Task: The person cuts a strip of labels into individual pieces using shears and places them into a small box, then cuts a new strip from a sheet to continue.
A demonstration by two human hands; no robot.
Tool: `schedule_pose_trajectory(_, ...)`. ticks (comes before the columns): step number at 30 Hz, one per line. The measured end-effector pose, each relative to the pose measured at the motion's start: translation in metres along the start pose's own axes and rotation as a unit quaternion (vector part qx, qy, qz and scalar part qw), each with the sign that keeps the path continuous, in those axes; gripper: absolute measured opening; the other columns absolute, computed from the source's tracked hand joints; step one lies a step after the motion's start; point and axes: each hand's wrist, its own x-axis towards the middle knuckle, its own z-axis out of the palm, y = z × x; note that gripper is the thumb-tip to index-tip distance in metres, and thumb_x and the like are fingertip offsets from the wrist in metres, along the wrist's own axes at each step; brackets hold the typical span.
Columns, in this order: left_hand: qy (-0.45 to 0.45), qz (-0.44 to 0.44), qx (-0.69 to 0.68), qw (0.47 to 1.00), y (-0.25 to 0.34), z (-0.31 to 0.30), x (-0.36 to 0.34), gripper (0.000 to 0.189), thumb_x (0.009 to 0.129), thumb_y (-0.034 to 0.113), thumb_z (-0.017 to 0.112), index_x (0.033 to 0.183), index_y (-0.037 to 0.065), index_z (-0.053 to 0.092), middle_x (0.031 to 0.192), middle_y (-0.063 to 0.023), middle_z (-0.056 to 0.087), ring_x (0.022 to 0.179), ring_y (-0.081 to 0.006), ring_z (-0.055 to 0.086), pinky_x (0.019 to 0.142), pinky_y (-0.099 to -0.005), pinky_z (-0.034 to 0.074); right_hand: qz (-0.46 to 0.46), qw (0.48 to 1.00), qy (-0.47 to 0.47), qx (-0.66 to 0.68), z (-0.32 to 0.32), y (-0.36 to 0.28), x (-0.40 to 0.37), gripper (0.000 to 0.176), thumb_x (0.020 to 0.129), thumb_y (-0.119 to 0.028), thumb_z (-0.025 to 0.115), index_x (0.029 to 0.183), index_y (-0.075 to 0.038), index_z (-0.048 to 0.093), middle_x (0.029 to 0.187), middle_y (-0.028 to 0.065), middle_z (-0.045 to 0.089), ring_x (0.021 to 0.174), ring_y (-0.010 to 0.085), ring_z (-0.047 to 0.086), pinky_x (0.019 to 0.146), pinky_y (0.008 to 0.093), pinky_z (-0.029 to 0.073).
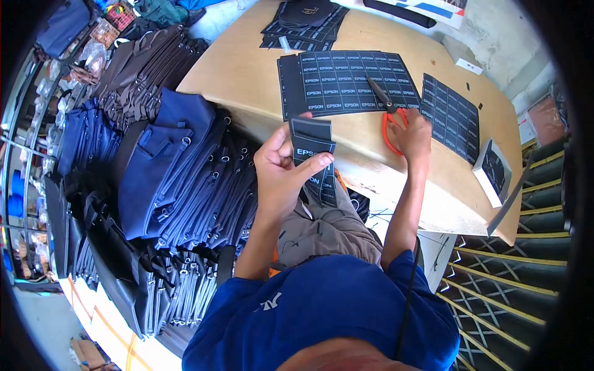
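My left hand point(281, 170) is closed on a few dark strips of EPSON labels point(311, 139), held upright in front of the table edge with the thumb across the front. On the table, my right hand point(411, 133) has its fingers bent around the orange handles of a pair of scissors point(378, 93). The blades point away from me and lie over a large dark sheet of EPSON labels point(346, 77). A second, smaller label sheet point(450, 114) lies just right of that hand.
Dark cut pieces point(303, 25) are piled at the table's point(241, 55) far end. A small white box point(493, 170) stands near the right edge. Stacked blue bags point(167, 167) and black bags point(111, 247) crowd the left side. A folding metal gate point(507, 272) is on the right.
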Motion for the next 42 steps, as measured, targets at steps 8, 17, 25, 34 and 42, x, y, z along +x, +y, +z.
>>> schedule_pose_trajectory(8,0.011,0.04,0.039,0.998,0.003,-0.007,-0.005,0.017,0.071,-0.007,0.073,0.08,-0.002,0.059,0.082,-0.0071,0.066,0.076,-0.006,0.061,0.066,-0.0191,0.048,-0.095,0.981,-0.003,0.167,-0.032,-0.057,-0.014,0.026,0.075,-0.014,0.071,0.094,0.001,0.063,0.091,0.0158,0.064,0.084,0.0255,0.06,0.075,0.034,0.046)
schedule_pose_trajectory(17,-0.02,0.037,0.037,0.998,0.003,-0.003,-0.011,0.019,0.072,-0.004,0.072,0.082,0.001,0.057,0.082,-0.0077,0.066,0.075,-0.0091,0.061,0.068,-0.0214,0.049,-0.134,0.722,-0.237,0.636,-0.063,-0.128,-0.059,0.017,0.08,0.002,0.066,0.095,0.002,0.059,0.082,0.0035,0.063,0.072,0.0059,0.057,0.063,0.021,0.045)
schedule_pose_trajectory(25,-0.015,0.052,0.029,0.998,0.009,0.002,-0.016,0.018,0.081,-0.001,0.066,0.097,-0.006,0.06,0.083,-0.0054,0.065,0.074,-0.0066,0.058,0.065,-0.0183,0.045,-0.098,0.745,-0.209,0.625,-0.066,-0.13,-0.062,0.005,0.083,0.002,0.063,0.088,0.002,0.063,0.074,0.0023,0.062,0.063,0.004,0.055,0.054,0.0176,0.044)
schedule_pose_trajectory(34,0.041,0.095,0.059,0.993,0.006,0.002,-0.016,0.008,0.082,0.001,0.066,0.089,-0.003,0.064,0.071,-0.0007,0.062,0.061,0.0008,0.049,0.051,-0.0133,0.034,-0.114,0.744,-0.213,0.622,-0.071,-0.132,-0.067,0.008,0.081,0.004,0.064,0.089,0.004,0.063,0.077,0.0036,0.063,0.068,0.0045,0.057,0.058,0.018,0.046)
schedule_pose_trajectory(42,0.037,0.104,0.077,0.991,0.0,-0.004,-0.015,0.008,0.081,0.002,0.067,0.088,-0.003,0.064,0.066,0.0027,0.057,0.056,0.0025,0.044,0.047,-0.0128,0.029,-0.116,0.75,-0.227,0.611,-0.07,-0.129,-0.069,0.009,0.08,0.003,0.066,0.089,0.004,0.064,0.075,0.0033,0.063,0.065,0.0042,0.057,0.056,0.0173,0.045)
